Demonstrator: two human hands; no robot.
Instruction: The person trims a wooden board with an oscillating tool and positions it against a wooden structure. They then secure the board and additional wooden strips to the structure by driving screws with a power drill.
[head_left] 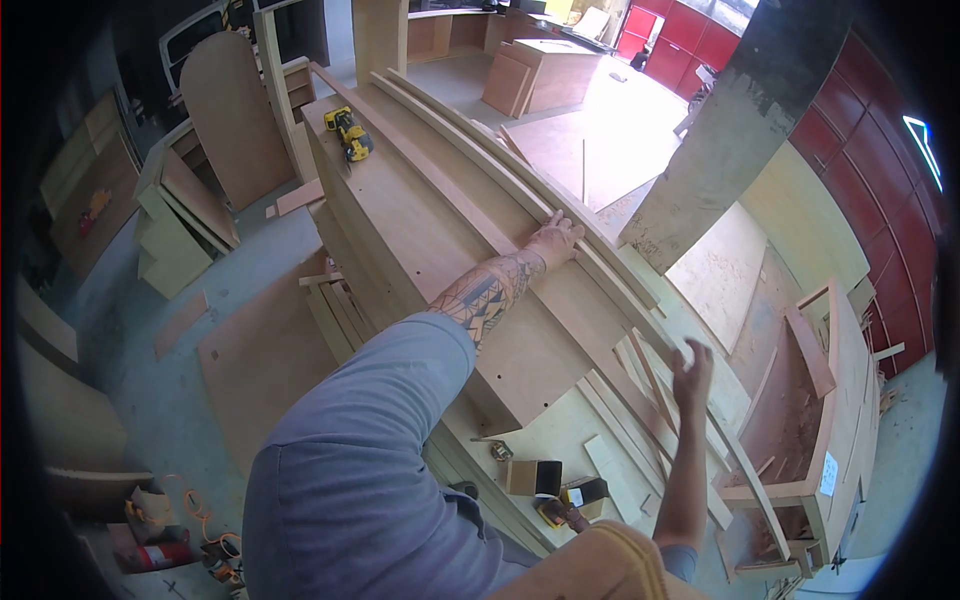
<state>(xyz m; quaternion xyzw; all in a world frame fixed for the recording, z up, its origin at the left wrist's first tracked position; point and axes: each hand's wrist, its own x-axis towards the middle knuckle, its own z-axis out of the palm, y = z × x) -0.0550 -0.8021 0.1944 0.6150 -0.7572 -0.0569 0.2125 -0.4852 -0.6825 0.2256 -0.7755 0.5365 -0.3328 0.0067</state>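
My left hand (553, 240) is closed over a long wooden strip (480, 160) lying along the far edge of a large wooden panel piece (400, 240). A second, parallel strip (620, 270) runs just beyond my fingers. Further right, my right hand (692, 372) is raised with thumb and fingers apart. It overlaps a long thin strip (745, 465) that slants down toward the lower right. On the panel's far left end lies a yellow and black power drill (349, 136).
Small open boxes (533, 478) and a tape measure (501, 451) sit near my body. A wooden frame (825, 460) stands at right, below a thick pillar (735, 130). Boards and cabinet parts (190, 200) stand at left. Orange cord (195, 515) lies on the floor.
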